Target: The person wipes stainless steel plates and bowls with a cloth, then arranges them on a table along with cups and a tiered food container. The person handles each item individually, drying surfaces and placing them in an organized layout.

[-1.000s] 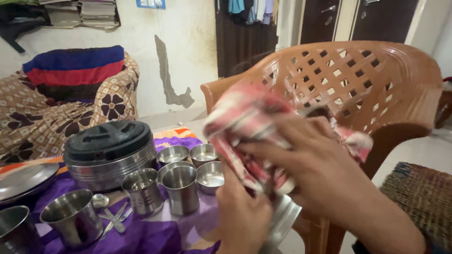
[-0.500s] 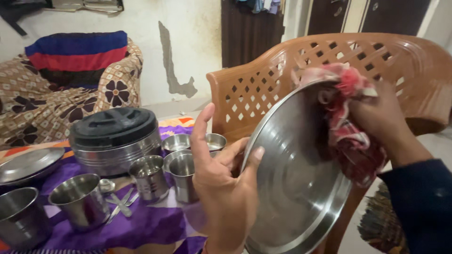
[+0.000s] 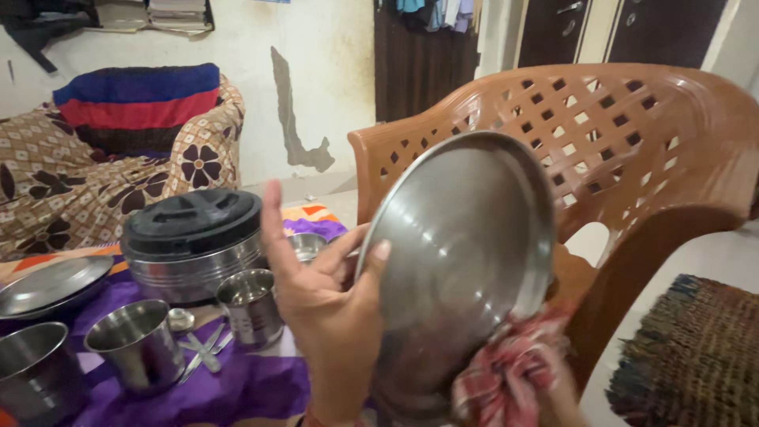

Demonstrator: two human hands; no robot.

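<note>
1. Steel plate (image 3: pixel 462 261) held up on edge in front of the brown lattice chair (image 3: pixel 632 150), its shiny hollow face toward the camera. Left hand (image 3: pixel 328 316) props it by the left rim: thumb up and apart, fingers pressed to the edge and curling behind.
2. Change over the last half second: the red-and-white checked cloth (image 3: pixel 506 379) was bunched at the plate's upper right rim; now it sits at the lower right rim. Right hand (image 3: pixel 557 395) is mostly under the cloth and cut by the frame edge, so its finger state cannot be told, though the cloth looks gathered in it.
3. A second ago the cloth covered nearly the whole plate; now almost all of the face is bare and bright. Judgement: the wiping has run round the rim to the bottom, and this plate appears nearly done.
4. Count on the purple cloth (image 3: pixel 237 387) covering the low surface:
   - plates: two, the one in hand and one lying flat at far left (image 3: pixel 51 283);
   - steel tumblers: three ( (image 3: pixel 134 344), (image 3: pixel 249 304), one cut off at (image 3: pixel 28 379));
   - small bowls: one in view (image 3: pixel 307 245), any others hidden behind the hand;
   - lidded steel container with black lid: one (image 3: pixel 191 241);
   - spoons: a small heap (image 3: pixel 198 352), number unclear.
</note>
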